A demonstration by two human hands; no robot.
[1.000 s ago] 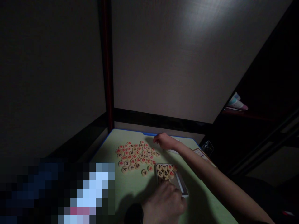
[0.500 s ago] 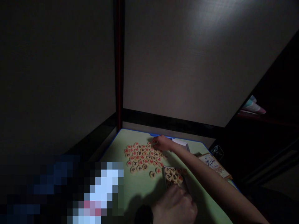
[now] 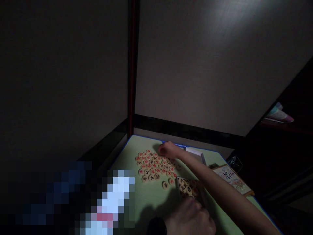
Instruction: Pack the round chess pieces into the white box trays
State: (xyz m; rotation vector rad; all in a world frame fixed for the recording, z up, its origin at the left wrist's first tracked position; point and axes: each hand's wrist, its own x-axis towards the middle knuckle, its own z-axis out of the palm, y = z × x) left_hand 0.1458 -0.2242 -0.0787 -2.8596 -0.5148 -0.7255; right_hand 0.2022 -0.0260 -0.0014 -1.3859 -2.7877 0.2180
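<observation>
Round Chinese chess pieces with red and black characters lie face up in a cluster on the pale green table. At the cluster's far edge is my right hand, its fingers curled closed; what they hold is hidden. My left hand, with a dark band at the wrist, covers the near end of an open box of larger chess pieces. Its fingers are bent and partly hidden, so their grip cannot be made out. Two pieces lie apart, left of the box.
A white tray-like box stands at the table's far edge. A framed board with dark writing lies at the right, partly behind my right forearm. A wire basket is beyond it. Dark-trimmed wall panels rise behind the table.
My view has swung slightly left, so everything sits further right. Over the cluster's far edge, my right hand has moved a little left and its fingers are more curled. My left hand stays by the box.
</observation>
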